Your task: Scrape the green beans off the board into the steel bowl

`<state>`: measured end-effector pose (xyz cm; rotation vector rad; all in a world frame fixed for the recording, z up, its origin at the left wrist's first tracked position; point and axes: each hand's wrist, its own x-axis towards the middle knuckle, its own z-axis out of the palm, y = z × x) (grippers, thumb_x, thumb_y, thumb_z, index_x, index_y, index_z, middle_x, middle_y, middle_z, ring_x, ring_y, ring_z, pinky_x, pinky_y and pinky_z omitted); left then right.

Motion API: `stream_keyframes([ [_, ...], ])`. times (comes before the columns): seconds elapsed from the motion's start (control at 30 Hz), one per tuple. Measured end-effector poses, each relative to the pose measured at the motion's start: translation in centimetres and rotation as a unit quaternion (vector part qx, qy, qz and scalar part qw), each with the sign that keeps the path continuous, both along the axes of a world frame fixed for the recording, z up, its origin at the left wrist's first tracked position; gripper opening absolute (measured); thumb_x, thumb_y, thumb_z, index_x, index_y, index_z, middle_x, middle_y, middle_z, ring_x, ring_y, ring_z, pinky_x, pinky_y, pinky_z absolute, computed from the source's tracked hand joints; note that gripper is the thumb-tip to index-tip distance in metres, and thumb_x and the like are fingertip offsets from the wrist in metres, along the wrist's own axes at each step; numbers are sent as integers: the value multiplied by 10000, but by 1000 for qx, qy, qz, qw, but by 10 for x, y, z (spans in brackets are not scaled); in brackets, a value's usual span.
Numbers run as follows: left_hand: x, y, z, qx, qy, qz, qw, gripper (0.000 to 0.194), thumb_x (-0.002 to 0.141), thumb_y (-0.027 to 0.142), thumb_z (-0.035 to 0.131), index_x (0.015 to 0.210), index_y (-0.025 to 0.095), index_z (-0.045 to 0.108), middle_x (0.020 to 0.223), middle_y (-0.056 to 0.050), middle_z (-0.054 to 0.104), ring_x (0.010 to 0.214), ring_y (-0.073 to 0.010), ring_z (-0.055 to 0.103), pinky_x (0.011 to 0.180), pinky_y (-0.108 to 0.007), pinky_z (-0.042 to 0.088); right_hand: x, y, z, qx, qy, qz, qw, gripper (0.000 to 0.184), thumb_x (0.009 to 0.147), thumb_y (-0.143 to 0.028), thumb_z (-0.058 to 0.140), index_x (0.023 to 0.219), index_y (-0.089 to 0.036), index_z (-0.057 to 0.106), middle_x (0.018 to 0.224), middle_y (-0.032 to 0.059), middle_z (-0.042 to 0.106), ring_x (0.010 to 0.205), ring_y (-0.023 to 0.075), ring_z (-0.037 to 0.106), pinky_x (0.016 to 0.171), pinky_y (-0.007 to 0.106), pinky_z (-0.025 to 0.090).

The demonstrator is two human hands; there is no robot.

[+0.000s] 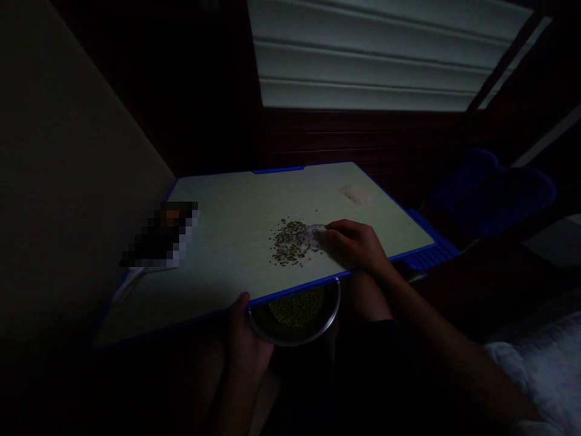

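Head view: left hand (245,339) grips one steel bowl (324,334), right hand (351,245) curls beside one pile of seeds (288,242).

Steel bowl (333,321) is seen as smooth metal, glossy along the rim. Tabletop (227,242) is taken as matt laminate with faint wood-grain finish, edged by smooth blue plastic trim (426,257). Seeds (288,242) are seen as dry, matt and rough-looking. Whitish patch (313,235) looks translucent, material unclear. Bedding (535,369) is read as soft matt cloth.
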<state>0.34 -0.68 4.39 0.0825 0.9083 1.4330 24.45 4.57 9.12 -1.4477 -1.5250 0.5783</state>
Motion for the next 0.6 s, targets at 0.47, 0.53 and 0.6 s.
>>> stream_keyframes([
  [0.47,-2,5,-4,-68,29,51,996,284,821,294,686,1074,191,759,1013,-36,773,820,-175,714,690,-219,620,3,-8,-1,-38,-7,35,999,199,894,-389,733,999,-241,815,1007,51,824,894,218,762,800,349,583],
  [0.53,-2,6,-4,-99,46,60,992,266,837,286,666,1073,192,747,1013,-32,771,824,-167,710,678,-219,618,2,-9,0,-45,-7,51,998,197,899,-387,731,1008,-246,816,1001,43,825,895,213,763,811,348,581],
  [0.6,-3,5,-11,-108,64,59,990,255,840,303,669,1070,208,725,1006,-19,768,856,-156,712,688,-211,617,2,-9,1,-52,1,61,997,191,900,-382,734,1002,-244,817,985,36,826,891,208,764,813,342,577],
])
